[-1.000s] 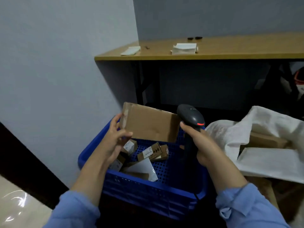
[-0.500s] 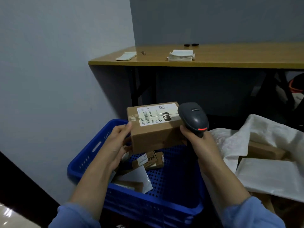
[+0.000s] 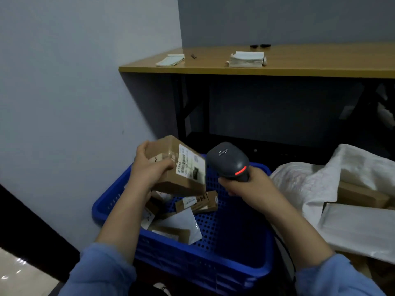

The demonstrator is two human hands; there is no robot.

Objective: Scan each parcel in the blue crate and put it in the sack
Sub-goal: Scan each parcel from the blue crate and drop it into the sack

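Midway: left hand (image 3: pixel 149 169) is gripping a parcel (image 3: pixel 179 167), right hand (image 3: pixel 245 184) is clasping the scanner (image 3: pixel 228 161); several parcels are waiting in the crate (image 3: pixel 213 261), some filling the sack (image 3: pixel 310 182).

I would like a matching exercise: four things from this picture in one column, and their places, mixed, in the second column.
Things:
1. cardboard box
2. barcode scanner
3. stack of papers
4. white envelope

Places:
A. on the wooden table
B. held in the left hand
C. lying in the blue crate
D. held in the right hand

Pairs: 1-B, 2-D, 3-A, 4-C
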